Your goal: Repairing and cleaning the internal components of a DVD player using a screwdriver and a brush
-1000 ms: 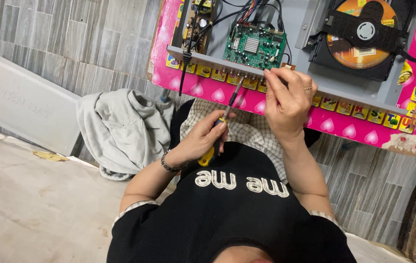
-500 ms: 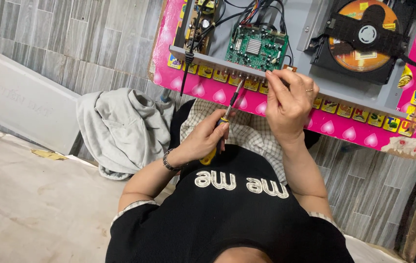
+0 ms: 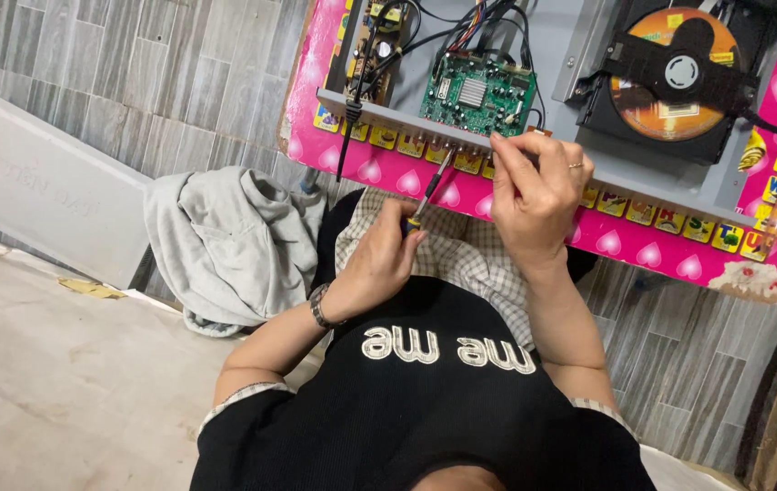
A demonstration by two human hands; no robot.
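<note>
L hand [image 3: 379,264] clamped on screwdriver [image 3: 429,193], tip at near edge of grey chassis [image 3: 643,177] below green circuit board [image 3: 477,93]. R hand [image 3: 538,191] fingers pinched together on that edge.

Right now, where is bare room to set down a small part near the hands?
Bare grey tray lies between the green board and the disc drive. Bare floor lies left of the grey cloth. The tray's front edge is crowded by both hands and the screwdriver.
</note>
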